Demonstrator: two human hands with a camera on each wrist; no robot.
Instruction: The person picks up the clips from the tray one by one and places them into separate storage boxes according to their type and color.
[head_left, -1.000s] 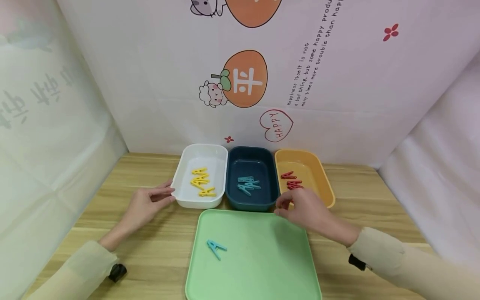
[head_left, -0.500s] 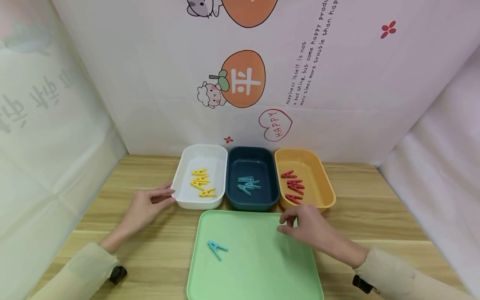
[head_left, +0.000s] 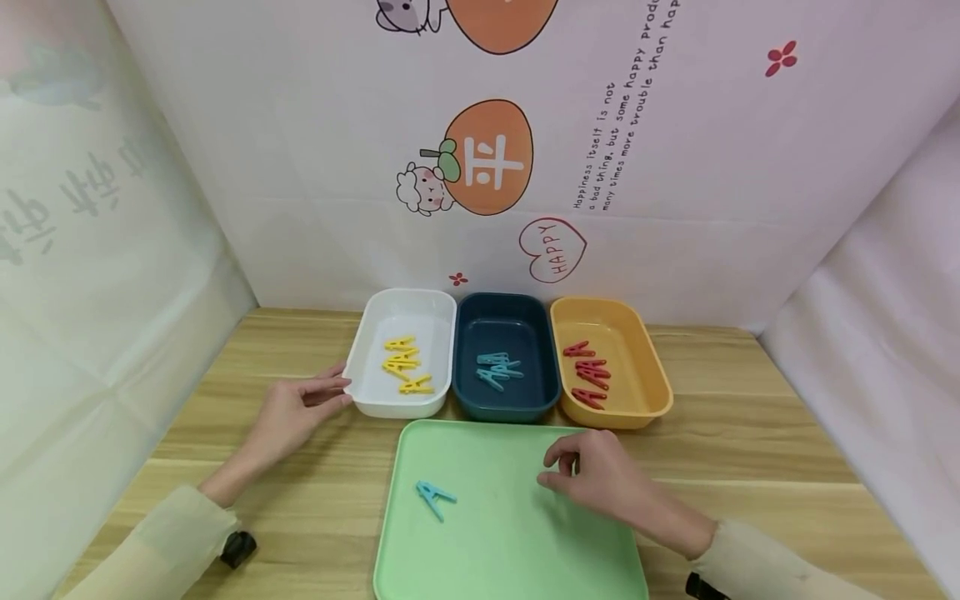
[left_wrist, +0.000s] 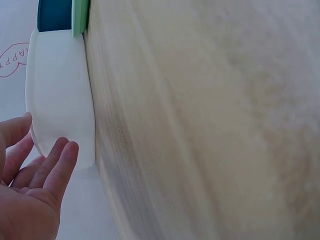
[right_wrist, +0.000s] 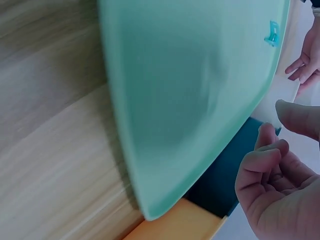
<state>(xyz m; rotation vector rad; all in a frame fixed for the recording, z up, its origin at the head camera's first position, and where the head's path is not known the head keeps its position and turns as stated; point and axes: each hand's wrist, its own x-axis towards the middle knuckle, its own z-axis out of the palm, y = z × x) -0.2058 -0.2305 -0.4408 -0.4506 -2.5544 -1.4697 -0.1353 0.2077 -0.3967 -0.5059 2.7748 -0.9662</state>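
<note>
A light blue clothespin (head_left: 435,498) lies on the left part of the green tray (head_left: 510,550). Above the tray's right half hovers my right hand (head_left: 600,475), fingers loosely curled, thumb apart and nothing between them. My left hand (head_left: 296,412) rests its fingertips at the outer left side of the white bin (head_left: 397,408); the left wrist view shows relaxed fingers against its wall. Several yellow clothespins (head_left: 401,362) lie in that bin. Teal clothespins (head_left: 498,371) are in the dark blue bin (head_left: 501,321), and several red ones (head_left: 591,372) in the orange bin (head_left: 633,367).
The three bins stand side by side behind the tray, against a printed white cloth backdrop (head_left: 337,183). Wooden tabletop (head_left: 757,433) extends on both sides. White cloth (head_left: 877,275) also hangs at the left and right.
My right hand has drawn back from the front of the orange bin to over the tray, uncovering the nearest red clothespins. The left hand has stayed at the white bin.
</note>
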